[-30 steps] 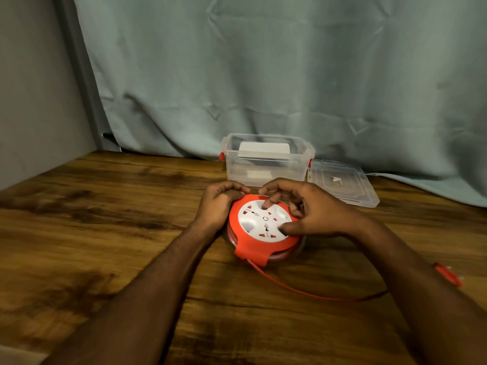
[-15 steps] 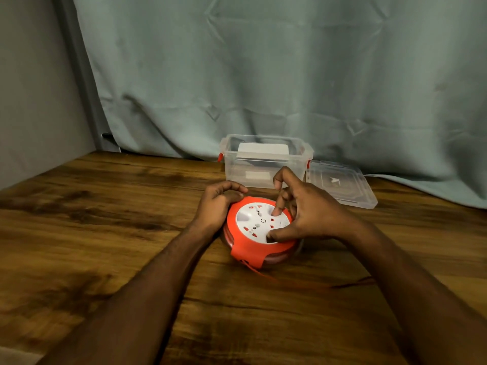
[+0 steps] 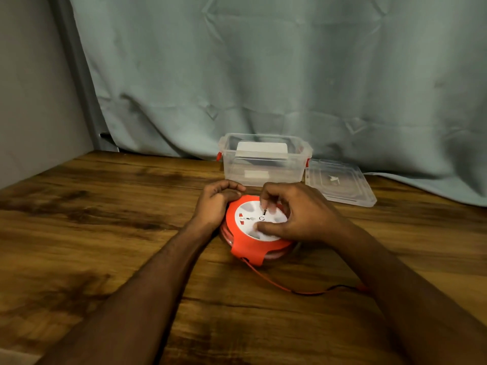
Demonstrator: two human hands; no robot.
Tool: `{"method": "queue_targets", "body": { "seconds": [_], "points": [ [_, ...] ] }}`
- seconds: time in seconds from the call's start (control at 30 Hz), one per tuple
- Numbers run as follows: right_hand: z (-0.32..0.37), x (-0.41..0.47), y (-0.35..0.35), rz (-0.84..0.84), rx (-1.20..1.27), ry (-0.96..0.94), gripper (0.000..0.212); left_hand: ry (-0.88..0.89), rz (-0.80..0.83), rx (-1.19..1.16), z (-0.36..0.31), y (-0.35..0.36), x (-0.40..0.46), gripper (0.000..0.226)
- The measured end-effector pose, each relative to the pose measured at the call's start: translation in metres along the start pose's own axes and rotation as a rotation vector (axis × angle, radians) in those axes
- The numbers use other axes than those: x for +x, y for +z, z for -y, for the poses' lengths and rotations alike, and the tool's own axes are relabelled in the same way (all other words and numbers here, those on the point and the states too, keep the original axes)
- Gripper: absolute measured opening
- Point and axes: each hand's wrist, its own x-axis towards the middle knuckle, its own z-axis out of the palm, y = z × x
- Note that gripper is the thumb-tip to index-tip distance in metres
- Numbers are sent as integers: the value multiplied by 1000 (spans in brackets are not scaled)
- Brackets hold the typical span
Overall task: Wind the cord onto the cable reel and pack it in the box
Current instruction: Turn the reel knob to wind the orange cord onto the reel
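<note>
While flat on the worktop (image 3: 110, 233) just in front of the open clear box (image 3: 263, 164), cable reel (image 3: 257, 230) gripped at its left rim by curled left hand (image 3: 214, 204). Right hand (image 3: 297, 212) on white face, thumb and fingertips pressing recesses. Cord (image 3: 276, 284) trailing right across worktop; lid (image 3: 340, 181) beside box.

Open box (image 3: 263, 164) stands just behind reel (image 3: 245, 248); table (image 3: 105, 206) leftward lies bare

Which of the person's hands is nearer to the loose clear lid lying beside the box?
Right. The right hand rests on the reel's white face, just in front of the lid; the left hand grips the reel's far-left rim.
</note>
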Motion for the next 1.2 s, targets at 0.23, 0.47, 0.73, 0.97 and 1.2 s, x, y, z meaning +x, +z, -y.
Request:
{"method": "queue_targets", "body": {
  "seconds": [0.23, 0.47, 0.73, 0.97, 1.2],
  "points": [
    [-25, 2, -10, 206, 339, -35, 72, 18, 123, 70, -6, 3, -6, 23],
    [-24, 3, -18, 253, 315, -75, 95, 3, 178, 34, -7, 3, -7, 28],
    [-11, 1, -22, 361, 305, -34, 102, -15, 328, 32, -3, -2, -10, 25],
    [-4, 2, -21, 403, 266, -56, 104, -6, 351, 38, -6, -3, -10, 32],
    [-5, 1, -20, 433, 343, -42, 111, -33, 375, 19, -9, -3, -11, 29]
  ]
}}
